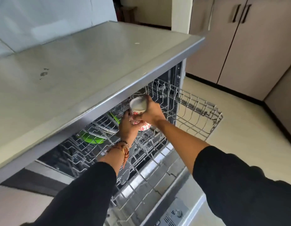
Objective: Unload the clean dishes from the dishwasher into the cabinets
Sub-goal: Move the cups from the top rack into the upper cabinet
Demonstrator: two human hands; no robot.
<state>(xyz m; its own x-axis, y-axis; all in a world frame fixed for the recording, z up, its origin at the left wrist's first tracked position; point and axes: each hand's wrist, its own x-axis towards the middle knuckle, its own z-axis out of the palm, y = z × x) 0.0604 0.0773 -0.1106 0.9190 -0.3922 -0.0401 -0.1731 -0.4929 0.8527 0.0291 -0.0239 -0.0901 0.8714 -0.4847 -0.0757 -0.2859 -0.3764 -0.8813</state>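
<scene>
The dishwasher stands open under a steel countertop [92, 66], with its upper rack [198, 110] pulled out to the right and its lower rack [141, 168] drawn forward over the door [177, 207]. My right hand [151, 111] grips a white cup with red flowers [137, 106], base turned toward me, just below the counter edge. My left hand [127, 126] holds a second flowered cup [144, 127] right beneath it; the two hands touch. Green plates [92, 139] and dark plates stand in the lower rack behind my left wrist.
The counter edge [125, 97] overhangs just above the hands. Beige cabinet doors [249, 46] with dark handles line the right wall. Cream floor [249, 128] lies beyond the upper rack. The dishwasher's control knob [179, 213] shows on the door.
</scene>
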